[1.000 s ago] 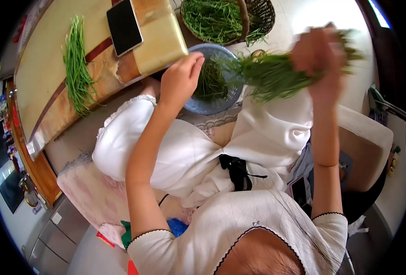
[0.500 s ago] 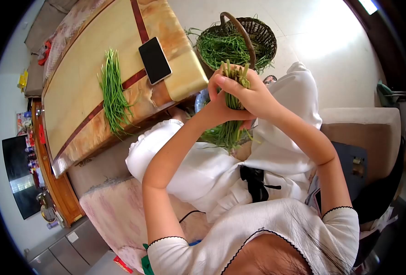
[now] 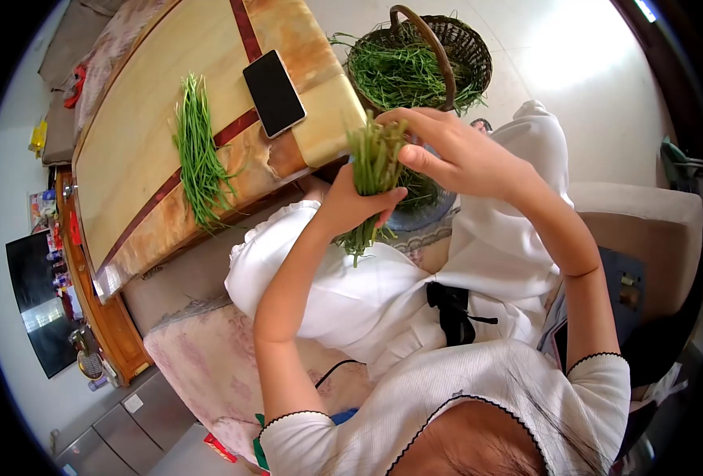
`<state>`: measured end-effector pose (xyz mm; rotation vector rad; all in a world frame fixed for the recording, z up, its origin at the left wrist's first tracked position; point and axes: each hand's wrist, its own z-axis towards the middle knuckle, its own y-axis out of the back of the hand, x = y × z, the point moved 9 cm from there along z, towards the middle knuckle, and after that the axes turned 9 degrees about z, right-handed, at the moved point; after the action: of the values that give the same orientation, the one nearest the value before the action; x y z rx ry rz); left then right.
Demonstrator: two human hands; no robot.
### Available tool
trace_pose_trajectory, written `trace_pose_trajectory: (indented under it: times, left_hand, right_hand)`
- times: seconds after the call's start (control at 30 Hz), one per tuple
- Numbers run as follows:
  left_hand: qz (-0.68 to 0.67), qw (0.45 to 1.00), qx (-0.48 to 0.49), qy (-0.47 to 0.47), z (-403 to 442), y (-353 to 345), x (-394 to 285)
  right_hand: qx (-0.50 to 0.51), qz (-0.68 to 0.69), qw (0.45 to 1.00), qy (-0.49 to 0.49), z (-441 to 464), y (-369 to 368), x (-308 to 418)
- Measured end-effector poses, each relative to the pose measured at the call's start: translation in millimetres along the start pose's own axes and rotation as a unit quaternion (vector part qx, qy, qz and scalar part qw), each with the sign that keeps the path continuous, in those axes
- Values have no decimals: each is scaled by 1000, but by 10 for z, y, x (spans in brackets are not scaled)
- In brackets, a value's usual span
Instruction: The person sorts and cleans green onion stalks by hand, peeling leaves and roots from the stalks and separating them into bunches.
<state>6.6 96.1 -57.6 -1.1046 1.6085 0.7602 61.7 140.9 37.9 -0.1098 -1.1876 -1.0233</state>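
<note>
My left hand [image 3: 357, 200] is wrapped round a bunch of chives [image 3: 375, 159], held upright above my lap with the stem ends at the top. Just to the right of those ends is my right hand [image 3: 455, 151], its fingers apart and bent toward the stems. Whether a fingertip touches them I cannot tell. Another bunch of chives [image 3: 198, 151] lies on the table [image 3: 141, 119], left of the phone.
A black-screened phone [image 3: 274, 94] rests near the table's edge. On the floor stands a wicker basket [image 3: 472, 47] of loose greens with an arched handle. A bluish basin [image 3: 423, 218] sits between my knees, partly hidden by my hands. A sofa armrest [image 3: 637, 202] is at right.
My right hand has come off the bunch and moved right, its fingers opening. My left hand has shifted left with the chives, and the basin shows more.
</note>
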Motion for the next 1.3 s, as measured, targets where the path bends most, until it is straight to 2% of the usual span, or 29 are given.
trace_pose_trajectory:
  times: [0.07,0.13,0.2,0.27,0.33,0.4,0.43,0.47,0.53,0.6,0.67,0.73,0.77,0.87,0.93,1.0,1.03,1.07,1.13,1.23,1.3]
  left_hand:
    - [-50,995,-89,-23,-43,143,-47]
    - [-81,991,-107,-24,-63,194,-66]
    - [-97,992,-37,-68,-75,128,-174]
    - [-96,993,-2,-72,-114,72,-173]
    - [-128,989,35,-68,-154,-30,-163]
    - [-120,989,49,-75,-170,-61,-148]
    - [-110,989,63,-71,-177,-96,-147]
    - [-100,990,77,-68,-185,-118,-142]
    - [-91,989,78,-85,-198,-125,-172]
    - [-126,987,1,-100,-211,-27,-219]
    - [-135,984,0,-113,-188,-14,-275]
    - [-157,967,-39,-194,-211,66,-370]
    - [-142,967,-17,-210,-215,63,-396]
    - [-163,966,-48,-197,-193,137,-312]
    - [-134,974,-35,-178,-196,175,-314]
    - [-159,963,-135,-172,-237,388,-272]
    - [-176,962,-143,-153,-263,482,-211]
    - [-191,954,-149,-175,-291,574,-245]
    - [-233,931,-190,-206,-376,790,-270]
    - [-288,888,-214,-288,-553,1042,-386]
    - [-320,872,-189,-319,-636,1134,-470]
  right_hand:
    - [11,-33,999,10,0,90,43]
    - [152,46,975,-156,-64,-84,-203]
    - [147,57,970,-187,-102,-91,-226]
    - [31,149,977,-148,-97,9,-199]
    - [35,166,977,-131,-114,-72,-177]
    - [36,166,983,-64,-105,-160,-75]
    - [18,235,969,-73,-124,-160,-79]
    - [17,237,969,-73,-135,-174,-61]
    - [-33,476,866,-147,-170,-197,-164]
    - [-46,462,877,-126,-169,-141,-151]
    - [-76,441,886,-122,-194,-100,-183]
    - [-103,456,877,-108,-202,-73,-184]
    - [-129,471,868,-94,-208,-38,-183]
    - [-156,486,855,-91,-193,26,-227]
    - [-171,472,861,-76,-160,118,-184]
    - [-225,453,862,-26,-179,327,-148]
    - [-249,436,865,-10,-198,430,-126]
    - [-248,437,864,-13,-205,491,-90]
    - [-323,407,854,-24,-327,762,-61]
    - [-235,497,834,35,-474,1034,-15]
    - [-256,483,836,31,-574,1169,6]
